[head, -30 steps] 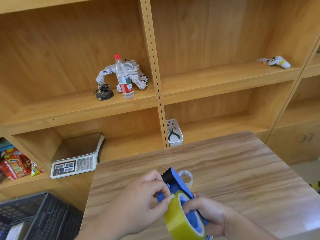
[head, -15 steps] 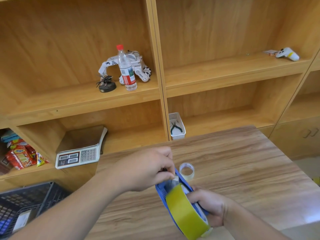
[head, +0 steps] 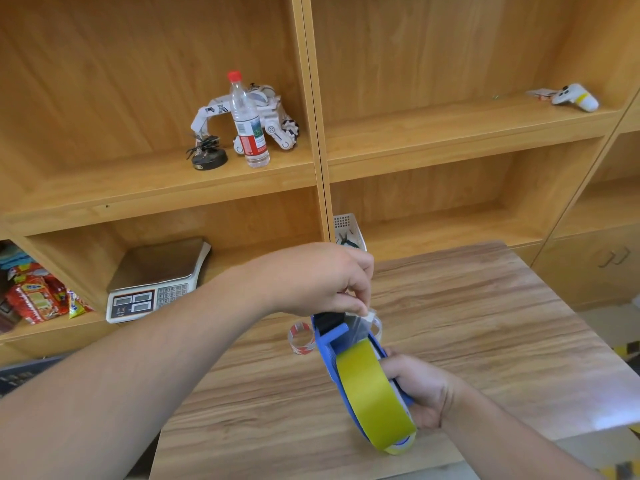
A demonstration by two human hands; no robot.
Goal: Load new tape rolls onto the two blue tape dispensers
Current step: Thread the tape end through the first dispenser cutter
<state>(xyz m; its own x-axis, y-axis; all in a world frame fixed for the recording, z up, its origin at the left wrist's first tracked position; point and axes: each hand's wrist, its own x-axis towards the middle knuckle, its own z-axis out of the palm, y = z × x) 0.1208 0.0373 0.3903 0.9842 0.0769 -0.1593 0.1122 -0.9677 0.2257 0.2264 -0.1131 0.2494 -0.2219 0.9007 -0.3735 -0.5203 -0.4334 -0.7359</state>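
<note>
A blue tape dispenser with a yellow tape roll on it is held above the wooden table. My right hand grips the dispenser from the right side. My left hand reaches over its front end and pinches the clear tape end pulled up from the roll. Two empty tape cores lie on the table behind the dispenser: a red-and-white one and a clear one, partly hidden. I see only one dispenser.
Wooden shelves stand behind the table. A water bottle, a toy robot and a small black figure sit on one shelf. A scale, snack packs and a white basket are lower down.
My left hand has risen and moved right, drawing the tape end up and away from the roll. The red-and-white core has come into view beside the dispenser.
</note>
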